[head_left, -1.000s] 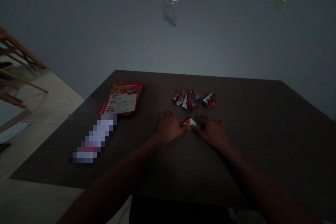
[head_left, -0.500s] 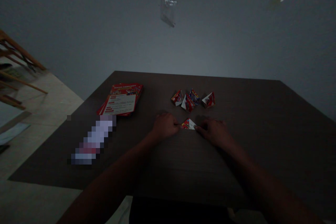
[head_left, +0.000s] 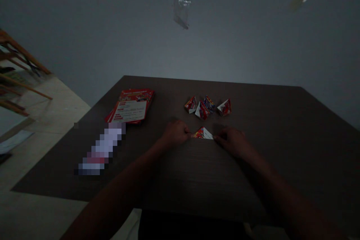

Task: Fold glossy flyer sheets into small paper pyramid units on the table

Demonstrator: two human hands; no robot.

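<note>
A small folded paper triangle, red-printed on its left and white on its right, lies on the dark table in front of me. At its left corner, the closed fingers of my left hand hold the paper. My right hand is at the opposite corner, thumb and forefinger pinched together on the tip. Just beyond the triangle stand several folded paper pieces in red, white and blue, among them a red-and-white one and another a little apart on the right.
A stack of red printed sheets lies at the table's left. Nearer me is a blurred-out, pale oblong item. The brown table meets a grey wall at its far edge. Wooden furniture stands on the floor at far left.
My right hand has shifted slightly right, to the triangle's tip, and more of the white side shows. My left hand stays at the left corner. The view has shifted slightly.
</note>
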